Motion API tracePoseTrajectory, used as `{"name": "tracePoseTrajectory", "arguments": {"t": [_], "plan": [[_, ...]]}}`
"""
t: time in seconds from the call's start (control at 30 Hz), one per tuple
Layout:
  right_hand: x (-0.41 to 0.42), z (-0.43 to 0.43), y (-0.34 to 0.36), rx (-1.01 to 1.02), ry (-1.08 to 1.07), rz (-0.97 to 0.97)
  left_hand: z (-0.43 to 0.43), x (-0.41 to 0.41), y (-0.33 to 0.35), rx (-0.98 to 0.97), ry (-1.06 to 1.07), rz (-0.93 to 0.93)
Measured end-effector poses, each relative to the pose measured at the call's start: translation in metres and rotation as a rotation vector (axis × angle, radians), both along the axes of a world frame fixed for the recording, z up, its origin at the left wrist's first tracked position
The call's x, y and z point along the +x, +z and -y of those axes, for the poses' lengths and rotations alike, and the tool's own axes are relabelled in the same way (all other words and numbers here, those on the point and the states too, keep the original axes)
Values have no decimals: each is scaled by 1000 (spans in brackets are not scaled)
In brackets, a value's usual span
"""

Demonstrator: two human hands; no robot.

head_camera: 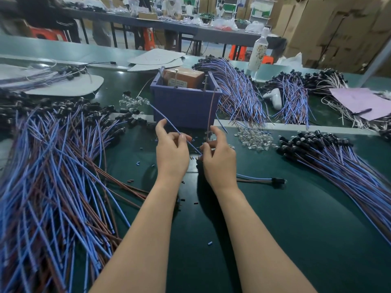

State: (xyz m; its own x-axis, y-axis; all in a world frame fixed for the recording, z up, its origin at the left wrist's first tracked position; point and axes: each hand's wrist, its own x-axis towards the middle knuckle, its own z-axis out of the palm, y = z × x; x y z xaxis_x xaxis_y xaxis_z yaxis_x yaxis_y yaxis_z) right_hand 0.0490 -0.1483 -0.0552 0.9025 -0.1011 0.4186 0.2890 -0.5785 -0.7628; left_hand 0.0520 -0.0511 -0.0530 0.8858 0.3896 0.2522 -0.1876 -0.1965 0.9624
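The left hand is pinching a blue wire between its thumb and fingers. The wire is slanting up and away to the left, over the table, and its far end is pointing at some little clear bulbs. Its near end is coming down to the fingers of the right hand.

The right hand is curling its fingers and pinching a brown wire. This wire is standing almost straight up in front of the purple box. The two hands are staying close together, just above the middle of the green table, and the purple box is sitting right behind them.

A big pile of blue and brown wires is lying on the left. Another pile with black caps is lying on the right. A heap of clear bulbs is sitting just to the right of the right hand. One wire pair with a black cap is lying alone on the table, near the right wrist. A white bottle is standing far back on the right.
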Motion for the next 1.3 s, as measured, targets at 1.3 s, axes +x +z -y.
{"name": "tracePoseTrajectory", "arguments": {"t": [1.3], "plan": [[-6,-9,3,15,13,-61,6,-4,6,138,30,189]]}}
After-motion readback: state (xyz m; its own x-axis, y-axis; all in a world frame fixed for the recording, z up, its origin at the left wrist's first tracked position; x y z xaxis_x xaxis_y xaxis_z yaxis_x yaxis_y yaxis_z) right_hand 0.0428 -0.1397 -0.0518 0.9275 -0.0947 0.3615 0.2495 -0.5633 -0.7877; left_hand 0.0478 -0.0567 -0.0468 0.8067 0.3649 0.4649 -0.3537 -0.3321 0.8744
